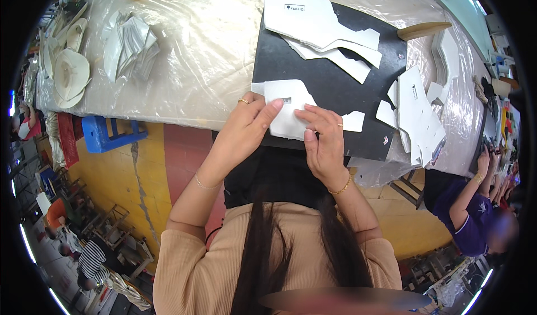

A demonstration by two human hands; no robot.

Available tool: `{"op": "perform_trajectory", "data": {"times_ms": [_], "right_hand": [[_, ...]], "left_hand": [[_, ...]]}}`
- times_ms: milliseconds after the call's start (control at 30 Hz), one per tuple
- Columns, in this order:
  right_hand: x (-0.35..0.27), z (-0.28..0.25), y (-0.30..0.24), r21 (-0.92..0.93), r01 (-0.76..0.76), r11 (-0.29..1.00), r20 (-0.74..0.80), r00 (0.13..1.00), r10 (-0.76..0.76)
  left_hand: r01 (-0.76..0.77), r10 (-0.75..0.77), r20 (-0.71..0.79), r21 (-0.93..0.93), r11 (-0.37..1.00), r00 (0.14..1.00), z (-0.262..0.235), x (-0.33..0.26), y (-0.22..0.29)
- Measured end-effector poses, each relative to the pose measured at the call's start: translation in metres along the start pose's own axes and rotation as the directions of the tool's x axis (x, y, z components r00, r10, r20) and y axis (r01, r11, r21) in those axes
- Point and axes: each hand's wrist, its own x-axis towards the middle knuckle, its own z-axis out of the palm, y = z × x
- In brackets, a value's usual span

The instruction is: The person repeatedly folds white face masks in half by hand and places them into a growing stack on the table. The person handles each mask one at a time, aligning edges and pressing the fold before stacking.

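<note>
A white cut piece (288, 126) with a small dark printed label lies at the near edge of a black board (386, 74). My left hand (250, 118) grips its left side, thumb on top by the label and fingers curled at the edge. My right hand (326, 139) has its fingertips and thumb closed on the piece's right side. A narrow white end (353, 121) sticks out past my right hand. Farther up the board lie overlapping white cut pieces (307, 21), the top one bearing a similar label. My hands hide part of the held piece's outline.
A pointed wooden tool (422, 31) crosses the board's far right edge. More white pieces (417, 113) pile up beside the board. Left on the plastic-covered table (196, 52) are a translucent white stack (130, 43) and cream pieces (71, 77). A blue stool (98, 136) stands below; a purple-shirted co-worker (470, 222) is at right.
</note>
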Motion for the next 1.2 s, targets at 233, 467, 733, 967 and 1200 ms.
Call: {"op": "perform_trajectory", "data": {"times_ms": [233, 467, 733, 967, 1200], "right_hand": [[0.001, 0.0, -0.003, -0.021, -0.053, 0.998, -0.045, 0.998, 0.052], [0.004, 0.0, -0.007, -0.174, -0.049, 0.983, 0.035, 0.998, 0.056], [0.006, 0.002, -0.011, -0.266, -0.047, 0.963, 0.114, 0.99, 0.08], [0.007, 0.003, -0.012, -0.302, -0.047, 0.952, 0.135, 0.987, 0.092], [0.006, 0.003, -0.013, -0.311, -0.05, 0.949, 0.144, 0.985, 0.099]], "left_hand": [[-0.05, 0.053, -0.093, 0.036, 0.998, 0.994, 0.003, 0.003, -0.005], [0.061, -0.056, -0.099, 0.043, 0.997, 0.993, 0.0, 0.006, 0.0], [0.044, -0.038, -0.175, 0.035, 0.998, 0.984, 0.004, 0.007, -0.01], [0.047, -0.027, -0.188, 0.103, 0.994, 0.982, 0.004, 0.009, -0.016], [0.031, -0.004, -0.203, 0.13, 0.991, 0.979, 0.005, 0.009, -0.017]]}}
